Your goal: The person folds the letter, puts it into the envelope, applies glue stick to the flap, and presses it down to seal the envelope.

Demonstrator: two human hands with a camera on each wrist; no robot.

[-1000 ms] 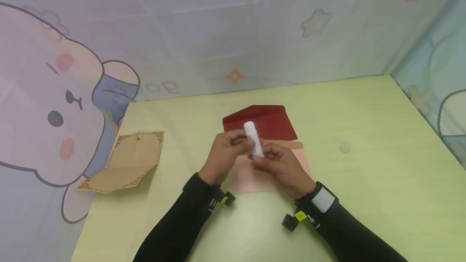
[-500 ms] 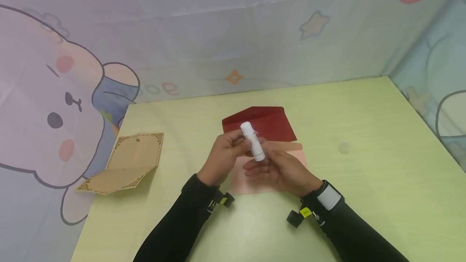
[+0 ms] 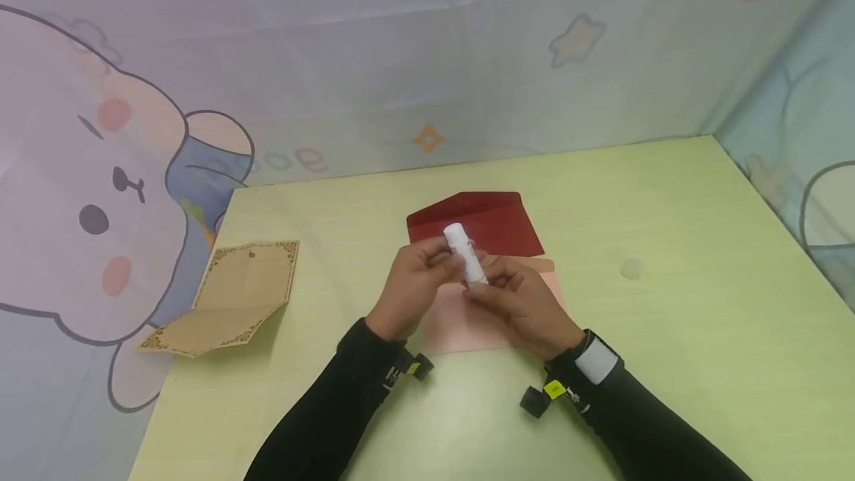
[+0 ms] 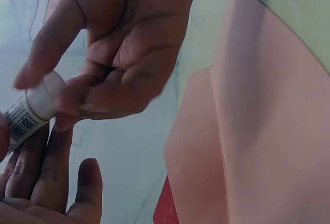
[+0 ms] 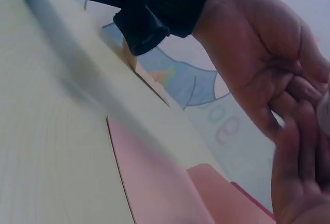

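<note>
White plastic glue stick (image 3: 464, 253): light, rigid, slick, I judge. My left hand (image 3: 414, 284) grips its barrel; my right hand (image 3: 521, 303) pinches the lower end, best twisted there.

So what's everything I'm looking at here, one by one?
Glue stick: one, white, held up above the envelope between both hands.
Envelope: one, pink with its dark red flap open, flat on the table under the hands.
Card: one, tan with a dark ornate border, part unfolded, at the left side of the table.
Small round thing: one, pale and see-through, on the table to the right; too small to identify.
Table: one, light green.
Backdrop: cartoon-printed cloth behind and beside the table.
Left hand: grips the stick's upper part.
Right hand: pinches the stick's lower end.
</note>
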